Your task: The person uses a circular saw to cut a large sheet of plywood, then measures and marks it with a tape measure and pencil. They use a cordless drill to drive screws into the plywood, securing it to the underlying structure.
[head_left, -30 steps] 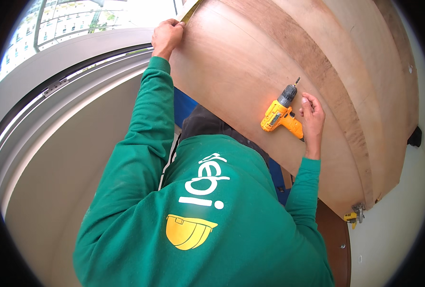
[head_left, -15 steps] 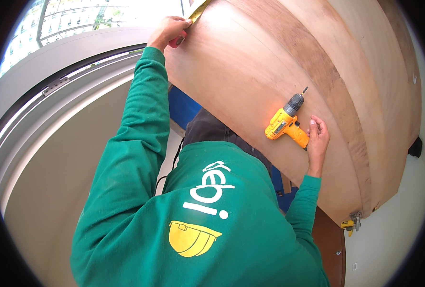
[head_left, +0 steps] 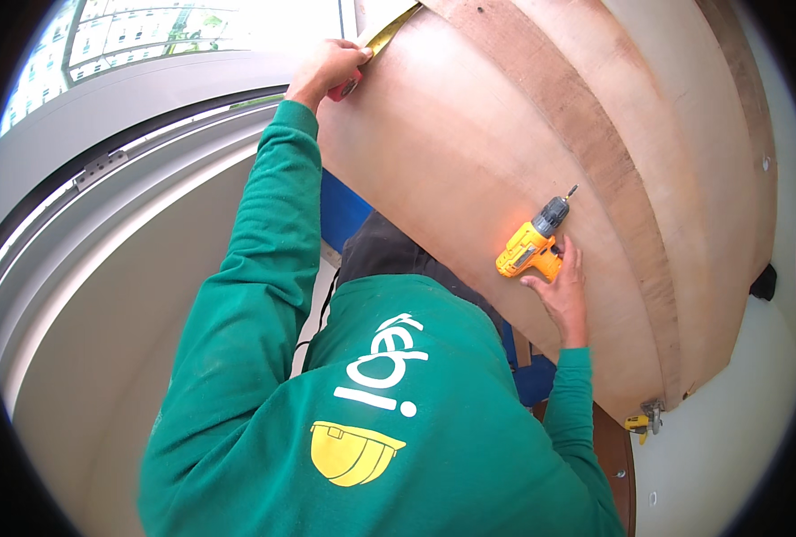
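My left hand (head_left: 333, 70) is closed around a red tape measure (head_left: 346, 87) at the far left edge of a large wooden board (head_left: 434, 170). Its yellow blade (head_left: 389, 32) stretches away from my fingers along that edge. On the right, a yellow and black cordless drill (head_left: 527, 246) lies on the board, a bit fitted in its chuck, which points away and to the right. My right hand (head_left: 566, 291) is around the lower end of the drill's handle, thumb on one side and fingers on the other. My palm hides part of the handle.
A yellow power saw (head_left: 644, 421) rests by the board's right corner. Darker bands (head_left: 586, 125) cross the board. To the left runs a window frame with a track (head_left: 102, 170). Blue material (head_left: 344, 210) shows below the board. Something black (head_left: 763, 282) sits at its right edge.
My right hand has moved from beside the drill's handle to around its lower end. My left hand, with the tape measure, appears slightly farther right. The whole view has shifted a little.
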Demonstrator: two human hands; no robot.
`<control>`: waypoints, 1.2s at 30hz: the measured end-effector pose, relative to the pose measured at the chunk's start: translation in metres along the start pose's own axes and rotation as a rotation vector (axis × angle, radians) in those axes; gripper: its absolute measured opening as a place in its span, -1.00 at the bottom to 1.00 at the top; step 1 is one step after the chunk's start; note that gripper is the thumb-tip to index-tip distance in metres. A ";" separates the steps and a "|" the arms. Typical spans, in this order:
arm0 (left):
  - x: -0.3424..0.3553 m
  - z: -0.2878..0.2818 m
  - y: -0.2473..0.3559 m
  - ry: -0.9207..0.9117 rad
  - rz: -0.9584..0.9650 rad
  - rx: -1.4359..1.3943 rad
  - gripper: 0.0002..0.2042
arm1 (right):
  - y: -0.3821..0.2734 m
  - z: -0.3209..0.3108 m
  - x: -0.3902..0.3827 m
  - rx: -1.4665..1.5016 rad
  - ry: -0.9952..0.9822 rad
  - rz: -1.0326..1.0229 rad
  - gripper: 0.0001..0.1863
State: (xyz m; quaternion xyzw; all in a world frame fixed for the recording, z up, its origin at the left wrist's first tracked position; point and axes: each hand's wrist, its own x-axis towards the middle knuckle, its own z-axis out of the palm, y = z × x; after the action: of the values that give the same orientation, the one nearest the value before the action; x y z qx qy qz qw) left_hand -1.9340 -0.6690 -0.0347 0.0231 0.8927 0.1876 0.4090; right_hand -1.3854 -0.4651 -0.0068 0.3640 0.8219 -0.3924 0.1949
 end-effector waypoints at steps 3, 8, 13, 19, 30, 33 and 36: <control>-0.005 -0.002 0.003 0.010 0.049 0.026 -0.57 | -0.001 0.011 0.005 -0.189 0.029 0.004 0.11; -0.010 -0.003 0.005 -0.039 0.002 -0.064 -0.58 | -0.047 -0.012 0.007 -0.141 0.017 -0.089 -0.23; -0.008 -0.001 0.005 -0.063 -0.014 -0.116 -0.61 | -0.152 -0.074 0.047 0.490 -0.027 0.011 -0.45; -0.019 0.004 -0.002 -0.025 0.036 -0.139 -0.60 | -0.252 -0.138 0.151 0.663 -0.004 -0.021 -0.72; -0.012 0.005 -0.016 -0.070 0.092 -0.230 -0.65 | -0.304 -0.151 0.177 0.628 0.111 -0.053 -0.70; -0.012 0.009 -0.017 -0.047 0.118 -0.202 -0.63 | -0.307 -0.150 0.177 0.586 0.129 -0.025 -0.70; -0.013 0.007 -0.017 -0.039 0.104 -0.193 -0.61 | -0.306 -0.151 0.177 0.568 0.125 -0.011 -0.70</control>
State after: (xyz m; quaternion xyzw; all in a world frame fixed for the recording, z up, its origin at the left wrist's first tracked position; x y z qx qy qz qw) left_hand -1.9177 -0.6848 -0.0354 0.0335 0.8601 0.2930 0.4162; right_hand -1.7376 -0.3983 0.1332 0.4230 0.6914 -0.5848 0.0323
